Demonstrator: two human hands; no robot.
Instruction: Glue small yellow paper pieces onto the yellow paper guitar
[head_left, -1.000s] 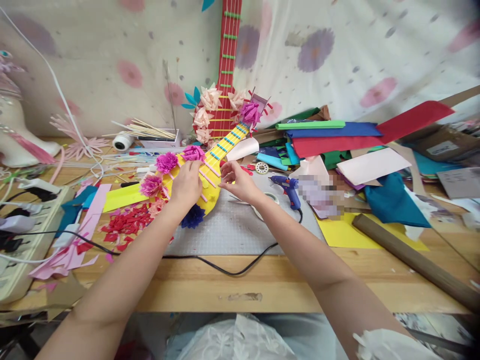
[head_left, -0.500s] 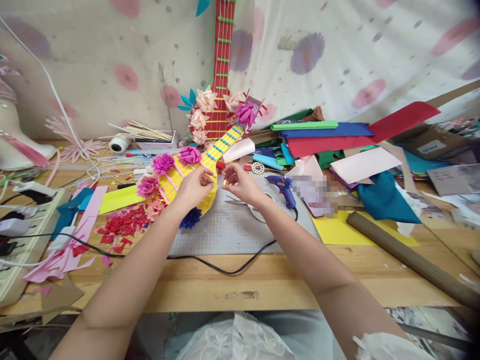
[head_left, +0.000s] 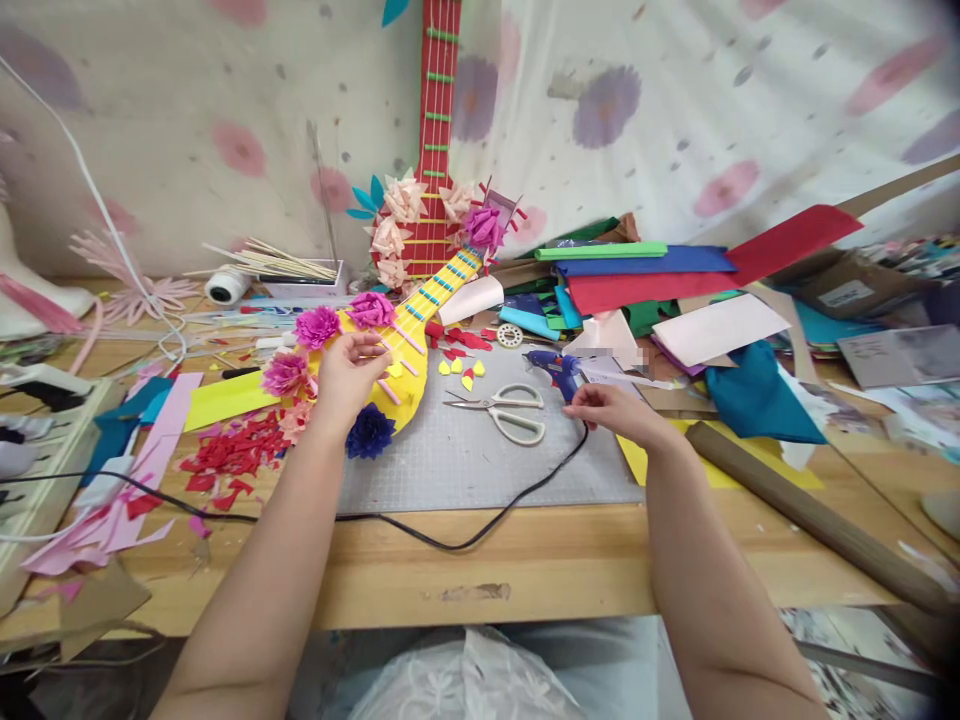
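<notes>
My left hand [head_left: 352,372] is over the body of a yellow paper lute [head_left: 409,395], its fingertips pinching a small pale-yellow paper petal [head_left: 395,368]. At the right, my right hand [head_left: 611,408] has its fingers closed at the lower handle of a blue glue gun [head_left: 553,370] lying on the grey cutting mat [head_left: 442,470]. Pink and purple paper flowers [head_left: 316,327] and a dark blue flower [head_left: 370,432] decorate the lute. Several loose yellow petals [head_left: 468,381] lie between the lute and white-handled scissors [head_left: 517,415].
A red paper lute [head_left: 435,230] leans upright against the curtain. Red scraps [head_left: 240,450] are heaped at the left, near a power strip [head_left: 30,470]. Coloured paper [head_left: 652,275] and a brown roll [head_left: 795,505] lie at the right. A black cord [head_left: 450,545] crosses the front.
My right hand has moved right, from the middle to the glue gun's handle. My left hand has shifted left over the lute. The yellow petals and scissors are now uncovered.
</notes>
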